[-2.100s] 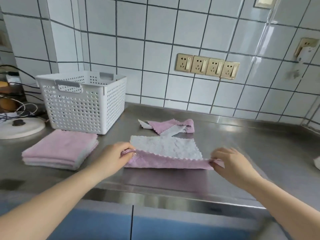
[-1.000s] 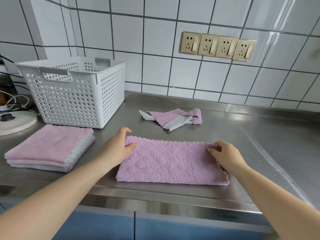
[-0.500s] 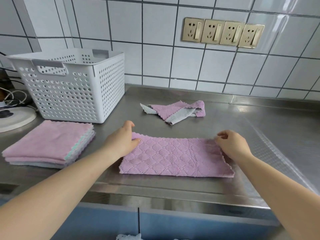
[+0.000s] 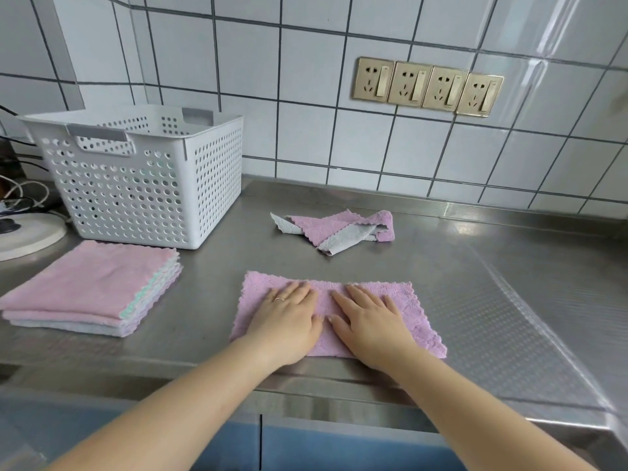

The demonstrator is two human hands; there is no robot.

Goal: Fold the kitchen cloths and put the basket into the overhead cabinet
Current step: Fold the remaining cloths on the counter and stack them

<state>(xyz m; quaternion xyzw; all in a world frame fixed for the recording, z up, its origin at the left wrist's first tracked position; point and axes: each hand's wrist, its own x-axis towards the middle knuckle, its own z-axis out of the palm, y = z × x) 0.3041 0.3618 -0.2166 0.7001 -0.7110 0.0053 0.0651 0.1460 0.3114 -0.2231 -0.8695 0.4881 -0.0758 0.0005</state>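
your left hand point(image 4: 283, 319) and right hand point(image 4: 368, 321) lie side by side, palms down, on the folded pink cloth point(image 4: 414, 311) near the front edge of the steel surface point(image 4: 509, 300). neither grip is closed: the fingers are straight and flat, pressing the cloth, with the thumbs almost meeting over its middle. there is a ring on one finger of your left hand. the cloth is a wide rectangle with scalloped edges.

behind it, well apart, a pink and grey cloth point(image 4: 339, 229) lies crumpled and unfolded. to your left sits a stack of folded cloths point(image 4: 88, 290), pink on top, with pale green and grey edges showing. just behind the stack stands the white basket point(image 4: 142, 185) with round holes, upright on the surface against the tiled wall point(image 4: 306, 113). four sockets point(image 4: 426, 86) sit in a row on the wall.
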